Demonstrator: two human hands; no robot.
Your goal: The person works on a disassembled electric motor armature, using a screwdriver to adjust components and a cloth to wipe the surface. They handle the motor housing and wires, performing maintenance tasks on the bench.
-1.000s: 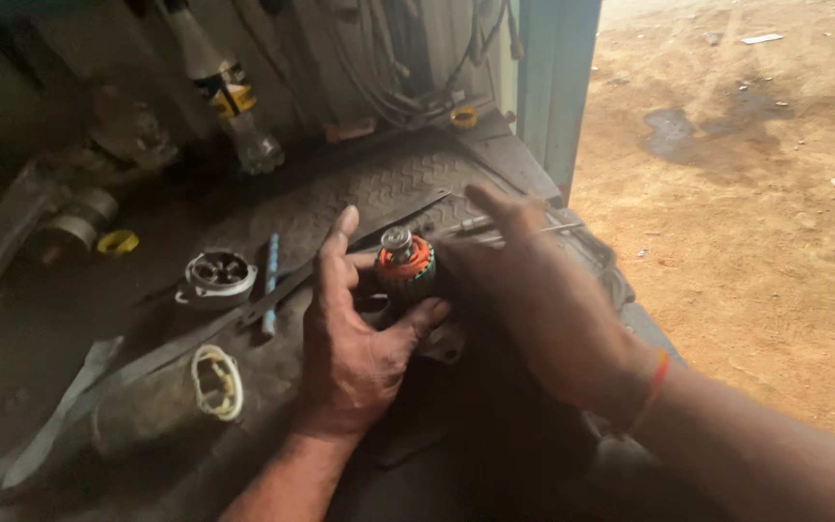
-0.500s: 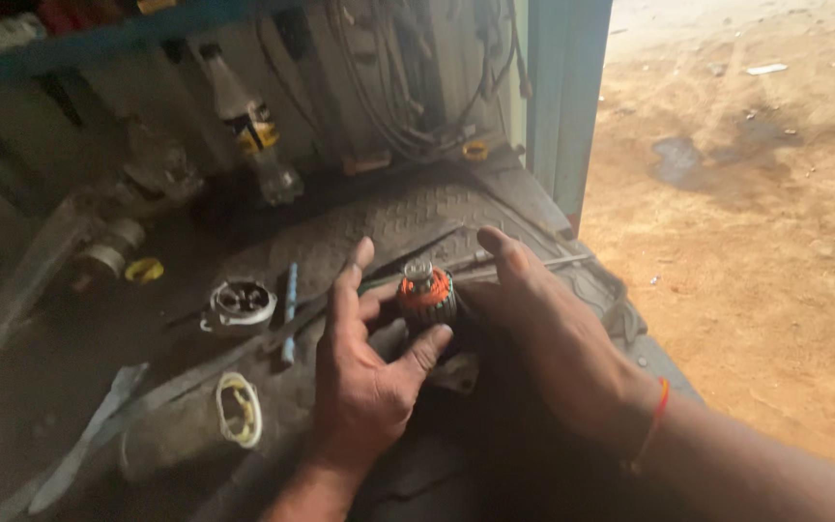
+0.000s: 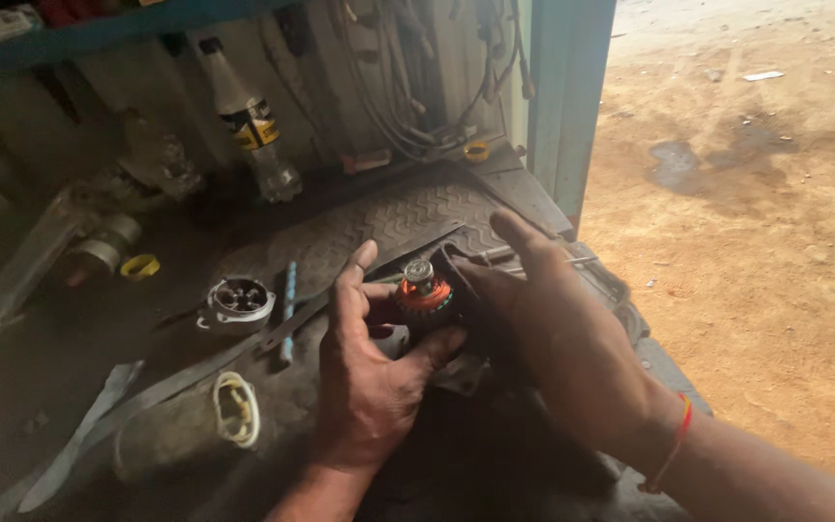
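Both of my hands are around a small motor armature (image 3: 423,294) with copper-orange windings and a metal shaft end pointing up. It stands on a dark ribbed rubber mat (image 3: 379,224) on the workbench. My left hand (image 3: 371,372) grips it from the near left, thumb curled under its right side. From the right, my right hand (image 3: 558,333) covers its side, forefinger stretched out over the mat. A red thread circles my right wrist. The armature's lower part is hidden by my fingers.
Left of my hands lie a round metal end cap (image 3: 239,299), a blue-handled tool (image 3: 288,308), a cylinder with a white ring (image 3: 234,410) and a flat metal strip (image 3: 79,433). A bottle (image 3: 251,118) and cables (image 3: 427,87) stand at the back. Sandy ground (image 3: 756,193) lies right.
The view has shifted, so the bench sits lower in the frame. My hands stay closed around the armature, with the right forefinger stretched further forward.
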